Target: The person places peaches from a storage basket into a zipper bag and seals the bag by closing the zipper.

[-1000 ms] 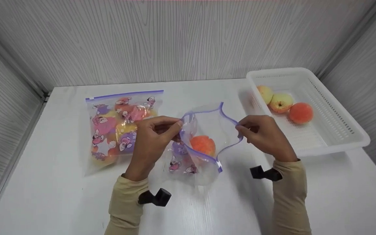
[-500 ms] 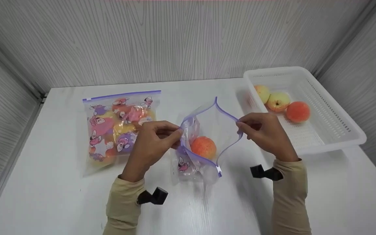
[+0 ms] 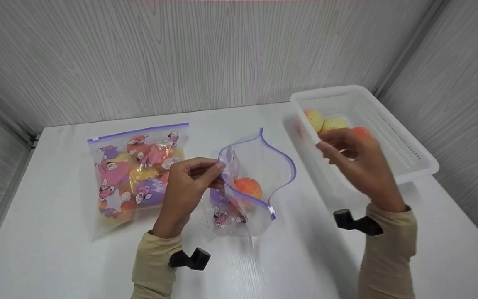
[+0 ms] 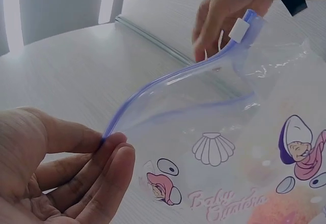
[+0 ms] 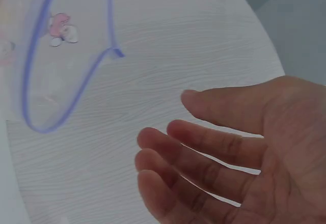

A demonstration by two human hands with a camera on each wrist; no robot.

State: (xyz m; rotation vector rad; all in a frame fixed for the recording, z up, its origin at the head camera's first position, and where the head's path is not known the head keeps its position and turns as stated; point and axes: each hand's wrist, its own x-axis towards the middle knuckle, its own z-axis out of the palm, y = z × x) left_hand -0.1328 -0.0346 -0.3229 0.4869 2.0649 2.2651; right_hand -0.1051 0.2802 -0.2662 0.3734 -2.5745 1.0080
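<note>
At the bottom of the frame we are seeing two tan sleeves (image 3: 154,259), each bearing a small black mount (image 3: 191,259). Beyond them, left of centre, the left hand (image 3: 187,187) is pinching the purple rim of a clear printed bag (image 3: 227,216). This bag is gaping mid-frame — an orange-red fruit (image 3: 249,188) is lying inside. Right of centre, the right hand (image 3: 359,164) is hanging wide, thumb standing apart from loosely bent fingers. At left we are seeing a fruit-filled bag (image 3: 116,170) lying on the white table (image 3: 288,265). At upper right, a white basket (image 3: 401,131) is holding yellowish fruits (image 3: 314,119) and a red fruit (image 3: 362,132), partly hidden behind the right hand. A grey wood-grain wall (image 3: 181,54) is rising behind.
</note>
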